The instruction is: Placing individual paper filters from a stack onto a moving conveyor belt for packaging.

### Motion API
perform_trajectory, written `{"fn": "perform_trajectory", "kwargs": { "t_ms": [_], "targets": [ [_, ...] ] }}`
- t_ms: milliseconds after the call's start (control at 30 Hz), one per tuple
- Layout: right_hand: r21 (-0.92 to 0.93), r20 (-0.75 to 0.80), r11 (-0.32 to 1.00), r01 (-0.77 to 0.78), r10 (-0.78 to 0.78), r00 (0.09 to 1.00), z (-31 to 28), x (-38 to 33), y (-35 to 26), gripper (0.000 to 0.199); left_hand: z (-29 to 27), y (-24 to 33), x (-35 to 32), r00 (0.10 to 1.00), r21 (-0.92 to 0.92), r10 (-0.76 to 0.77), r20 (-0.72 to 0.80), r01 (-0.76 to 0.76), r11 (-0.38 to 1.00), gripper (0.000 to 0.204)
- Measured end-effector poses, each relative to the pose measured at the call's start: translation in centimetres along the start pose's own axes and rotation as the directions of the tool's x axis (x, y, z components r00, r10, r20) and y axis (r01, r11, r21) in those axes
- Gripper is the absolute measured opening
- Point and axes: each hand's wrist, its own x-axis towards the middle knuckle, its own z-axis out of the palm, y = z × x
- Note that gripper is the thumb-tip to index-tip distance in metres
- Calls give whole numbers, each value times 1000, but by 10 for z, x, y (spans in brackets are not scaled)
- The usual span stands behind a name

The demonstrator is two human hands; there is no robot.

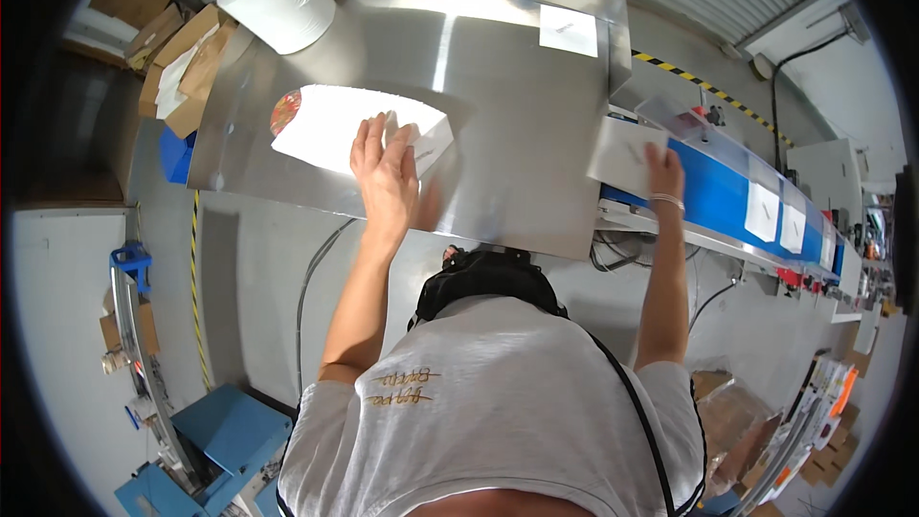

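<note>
A long row of white flat packets [330, 129] lies on the steel table, packed face to face. A round red patterned piece [285, 113] shows at its left end. My left hand [386, 158] rests on the row's right end, fingers stretched over the top and not wrapped round it. At the right edge of the table, my right hand [662, 172] pinches a white square packet [624, 155] by its right side, over the near end of the blue conveyor belt [704, 182]. The fingertips on that packet are slightly blurred.
Several white packets [762, 213] lie spaced along the belt. Another white packet [569, 31] lies at the steel table's [517, 124] far right corner. A large white roll [282, 0] stands at the far left, beside open cardboard boxes [187, 67]. A clear cover [675, 120] stands beside the belt.
</note>
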Motion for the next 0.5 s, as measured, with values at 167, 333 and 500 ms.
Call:
{"fn": "perform_trajectory", "kwargs": {
  "t_ms": [167,333,500],
  "targets": [
    [-632,-252,755,175,-414,875,-18,-3,-17,57,2,0,-1,1000,3,23,-9,-23,1000,28],
    [323,458,749,579,-659,597,66,-60,-133,53,0,0,-2,996,30,86,39,-87,996,24],
    [495,603,630,598,-745,285,147,-89,-189,51,-3,2,5,988,-7,117,105,-117,993,22]
  ]
}}
